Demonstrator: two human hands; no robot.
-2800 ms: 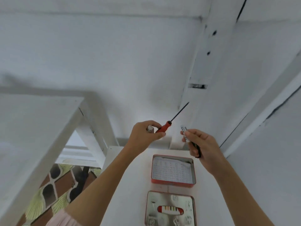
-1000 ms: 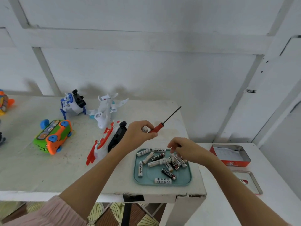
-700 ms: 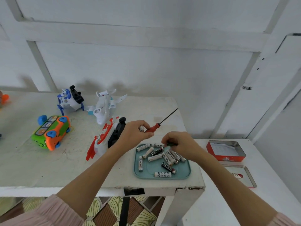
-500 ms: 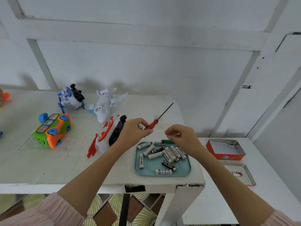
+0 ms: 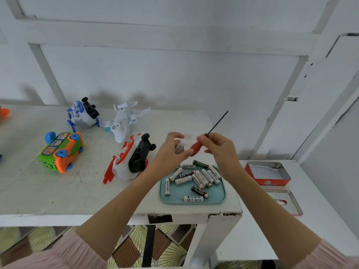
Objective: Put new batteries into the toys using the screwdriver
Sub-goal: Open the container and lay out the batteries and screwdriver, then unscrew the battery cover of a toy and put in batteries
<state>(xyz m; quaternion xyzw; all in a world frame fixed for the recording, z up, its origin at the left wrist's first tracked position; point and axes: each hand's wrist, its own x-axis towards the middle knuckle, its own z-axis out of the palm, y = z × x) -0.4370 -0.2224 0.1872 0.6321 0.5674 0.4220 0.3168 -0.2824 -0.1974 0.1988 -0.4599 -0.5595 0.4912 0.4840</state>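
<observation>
My left hand (image 5: 169,152) is raised above the table, its thumb on the lower end of the red-handled screwdriver (image 5: 194,147), and a small white piece (image 5: 179,148) lies in its curled fingers. My right hand (image 5: 219,150) grips the upper part of the same handle. The black shaft points up and to the right. Below my hands a teal tray (image 5: 194,201) holds several batteries (image 5: 196,176). A red-and-white toy plane (image 5: 134,162) lies belly up just left of my left hand.
A white plane (image 5: 124,121), a blue-and-white toy (image 5: 82,115) and a green-and-orange bus (image 5: 62,152) stand further left on the white table (image 5: 58,191). On a lower white surface at the right sit an open red tin (image 5: 268,173) and its lid (image 5: 289,203).
My view swung from the tin to the toy table. My right hand dropped a battery into the tray, then rose to the screwdriver handle that my left hand kept holding.
</observation>
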